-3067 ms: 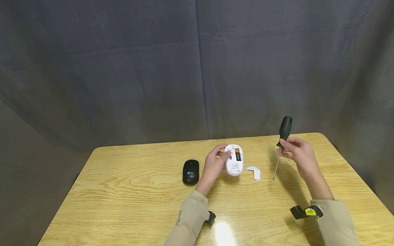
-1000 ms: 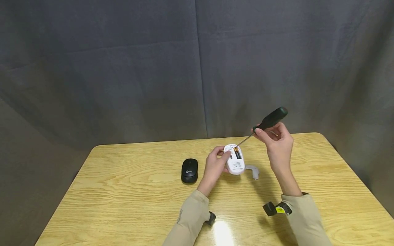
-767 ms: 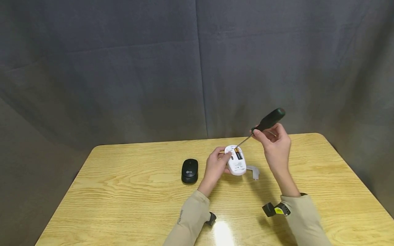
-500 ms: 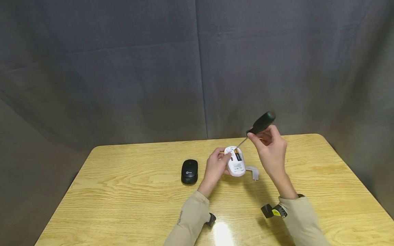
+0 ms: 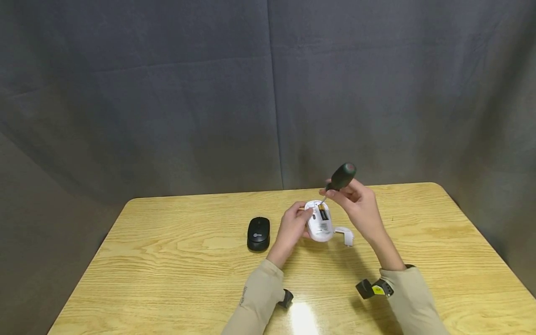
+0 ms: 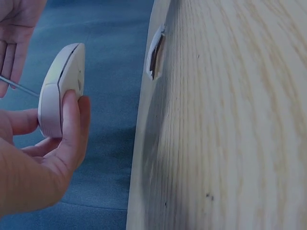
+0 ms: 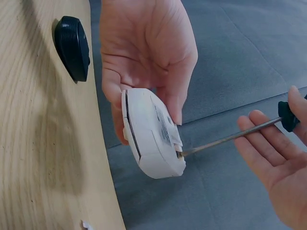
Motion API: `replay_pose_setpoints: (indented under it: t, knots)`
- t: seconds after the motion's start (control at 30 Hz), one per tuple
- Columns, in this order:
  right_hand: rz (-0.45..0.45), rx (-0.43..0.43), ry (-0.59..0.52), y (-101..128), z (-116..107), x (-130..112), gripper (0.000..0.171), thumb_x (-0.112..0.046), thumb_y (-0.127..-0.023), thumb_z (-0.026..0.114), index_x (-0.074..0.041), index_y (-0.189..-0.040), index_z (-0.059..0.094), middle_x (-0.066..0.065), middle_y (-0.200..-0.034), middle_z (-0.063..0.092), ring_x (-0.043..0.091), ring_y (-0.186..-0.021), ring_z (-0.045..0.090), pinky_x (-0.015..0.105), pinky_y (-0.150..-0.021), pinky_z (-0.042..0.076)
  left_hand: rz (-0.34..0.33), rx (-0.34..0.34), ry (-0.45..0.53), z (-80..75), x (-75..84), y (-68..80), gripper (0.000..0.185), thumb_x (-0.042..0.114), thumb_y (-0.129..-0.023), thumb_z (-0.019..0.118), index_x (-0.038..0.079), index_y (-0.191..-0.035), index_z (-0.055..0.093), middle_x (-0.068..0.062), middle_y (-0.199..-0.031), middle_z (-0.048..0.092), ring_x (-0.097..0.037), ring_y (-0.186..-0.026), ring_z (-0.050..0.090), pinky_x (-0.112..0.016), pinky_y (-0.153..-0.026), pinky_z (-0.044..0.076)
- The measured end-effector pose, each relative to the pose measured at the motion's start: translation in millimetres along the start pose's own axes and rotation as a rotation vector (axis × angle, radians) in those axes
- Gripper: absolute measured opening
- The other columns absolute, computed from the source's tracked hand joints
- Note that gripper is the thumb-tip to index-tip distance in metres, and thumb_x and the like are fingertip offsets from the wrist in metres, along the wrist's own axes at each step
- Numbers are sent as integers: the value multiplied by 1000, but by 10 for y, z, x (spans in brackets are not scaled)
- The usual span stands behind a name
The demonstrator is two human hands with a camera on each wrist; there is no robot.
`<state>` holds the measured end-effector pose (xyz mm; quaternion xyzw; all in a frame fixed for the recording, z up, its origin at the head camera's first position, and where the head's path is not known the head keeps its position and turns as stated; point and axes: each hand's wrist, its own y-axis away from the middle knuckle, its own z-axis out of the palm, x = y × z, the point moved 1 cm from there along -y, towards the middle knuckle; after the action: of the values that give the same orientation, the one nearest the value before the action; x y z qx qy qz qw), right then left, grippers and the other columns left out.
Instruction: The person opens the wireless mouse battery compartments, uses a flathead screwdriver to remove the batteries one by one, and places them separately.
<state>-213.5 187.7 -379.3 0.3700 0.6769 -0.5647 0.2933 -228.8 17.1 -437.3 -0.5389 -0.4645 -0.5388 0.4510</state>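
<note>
My left hand point(image 5: 291, 226) holds a white computer mouse point(image 5: 320, 230), underside up, off the table, with thumb and fingers on its left side. Inside its uncovered battery bay sits a battery point(image 5: 324, 214) with a black and copper wrapper. My right hand point(image 5: 359, 204) grips a screwdriver point(image 5: 344, 175) with a dark green handle by the handle's lower end. In the right wrist view the tip of the screwdriver's shaft point(image 7: 225, 139) is at the end of the battery bay. The left wrist view shows the mouse point(image 6: 61, 88) edge-on between thumb and fingers.
A white battery cover point(image 5: 345, 235) lies on the wooden table point(image 5: 176, 260) just right of the held mouse. Left of the left hand stands a black computer mouse point(image 5: 258, 234). A dark grey curtain point(image 5: 201, 102) hangs behind the table's back edge.
My right hand brought the screwdriver left to the battery bay, then lowered further left, its handle now tilting more upright. My left hand with the white mouse stayed nearly in place.
</note>
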Motion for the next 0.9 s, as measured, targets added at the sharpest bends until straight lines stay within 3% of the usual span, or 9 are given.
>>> replay_pose_setpoints:
  t: [0.13,0.4,0.47,0.7,0.9]
  knots:
    - [4,5,-30,9,3,27,20,6,-99,64,8,-119,67,19,-100,77,15,-97,75,25,-94,54,-10,-25,3,-13,-6,-3,33,15,-102,60,-4,-128,63,-15,-101,71,-14,-73,62,-33,-55,58]
    - [29,-93,-40,8,39,21,21,2,-98,66,4,-119,69,9,-104,78,12,-100,73,24,-90,55,-74,-44,85,-50,12,-8,34,17,-101,60,-4,-127,65,-8,-95,67,-16,-77,63,-28,-56,57]
    - [36,-78,-58,2,40,38,21,1,-99,66,2,-120,70,7,-104,78,13,-100,73,25,-90,55,-77,-37,91,-62,19,-6,34,17,-101,60,-3,-127,65,-7,-95,66,-16,-77,62,-28,-56,57]
    - [58,60,-296,-12,-46,114,20,0,-104,60,-2,-121,69,10,-96,77,20,-97,76,38,-91,57,-45,-7,80,-80,34,-6,33,14,-100,61,-5,-127,65,-11,-95,67,-18,-79,59,-25,-54,55]
    - [122,67,-385,-31,-57,147,17,-4,-105,59,-1,-119,68,9,-92,76,23,-95,76,39,-91,57,-20,-21,32,-102,24,4,32,13,-102,58,-5,-128,65,-12,-96,68,-14,-73,61,-27,-56,54]
